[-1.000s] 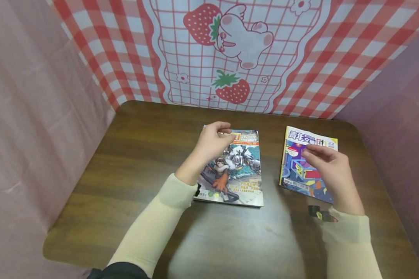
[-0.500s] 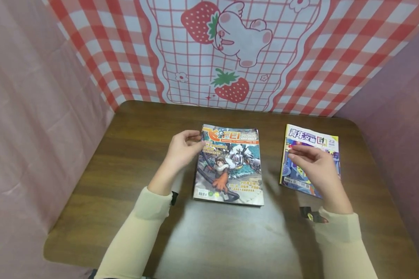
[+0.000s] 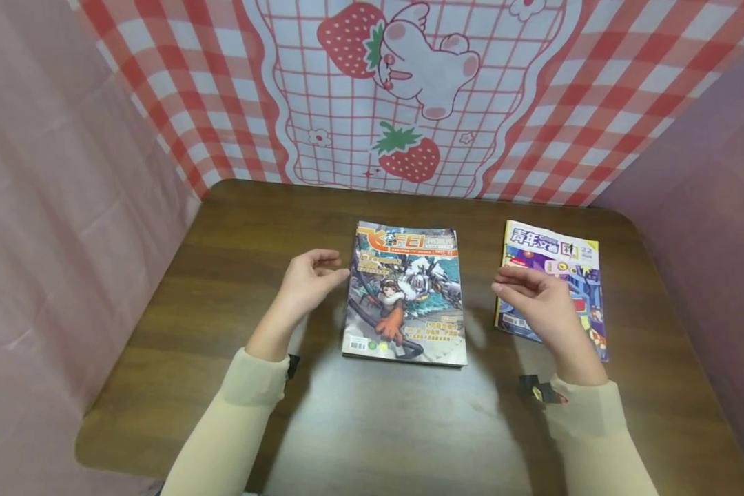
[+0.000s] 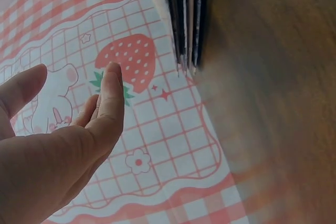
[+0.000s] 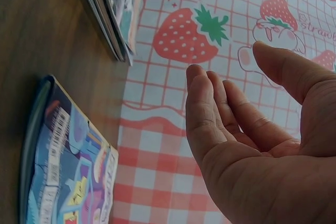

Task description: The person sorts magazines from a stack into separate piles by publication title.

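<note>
A stack of several magazines (image 3: 406, 296) lies mid-table, its top cover showing a figure with an orange glove. Just left of that stack hovers my left hand (image 3: 310, 286), fingers relaxed and thumb apart, holding nothing. My right hand (image 3: 542, 303) is over the left part of a second, colourful magazine (image 3: 585, 275) and hides some of its cover. In the right wrist view the fingers (image 5: 202, 114) are loosely bent with a gap to the thumb. Stacked page edges (image 4: 184, 19) show at the top of the left wrist view, apart from the left hand.
The brown wooden table (image 3: 372, 427) has rounded corners. Behind it hangs a red-and-white checked cloth (image 3: 223, 89) with strawberries and a white cartoon animal. Pale pink curtains (image 3: 68, 241) close off the left side, and a mauve one (image 3: 700, 186) the right.
My left hand has moved left off the magazine stack and toward me. My right hand has shifted left across the second magazine. Both magazine piles stay in place.
</note>
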